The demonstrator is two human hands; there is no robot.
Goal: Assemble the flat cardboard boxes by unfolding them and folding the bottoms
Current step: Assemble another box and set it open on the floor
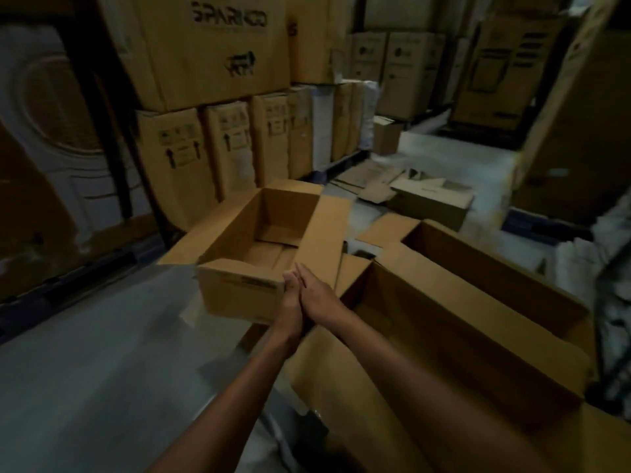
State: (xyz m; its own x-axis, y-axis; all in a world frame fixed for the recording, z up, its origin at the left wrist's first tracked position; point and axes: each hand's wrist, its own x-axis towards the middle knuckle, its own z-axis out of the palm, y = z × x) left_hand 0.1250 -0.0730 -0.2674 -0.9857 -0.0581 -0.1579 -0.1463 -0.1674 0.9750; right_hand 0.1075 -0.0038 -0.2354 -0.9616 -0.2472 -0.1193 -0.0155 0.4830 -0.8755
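Two bare forearms reach forward from the bottom edge of the view, and the hands meet at the near right corner of a small open box (252, 240). The left hand (291, 295) lies against the box's near wall at that corner, with its fingers bent over the top edge in a light grip. The right hand (316, 295) is pressed flat against the left one, its fingers straight and pointing forward, holding nothing of its own.

The small open box stands unfolded with its top open. Its bottom flaps are folded in and visible inside, and a long flap (324, 240) spreads outward from its right wall. The box appears to rest partly on the grey floor (85, 370) and partly against its neighbour, though blur hides its lower edge.

Just to the right, touching that flap, stands a larger open box (461, 322), also unfolded, with its flaps spread wide. It reaches toward the bottom right corner of the view.

Further back on the floor lie flattened cardboard sheets (372, 180) and another low box (432, 201). Behind the small open box, a row of tall narrow cartons (177, 158) printed with upward arrows stands under a big carton (211, 46) with dark lettering. More stacked cartons (409, 66) fill the back of the dim room.
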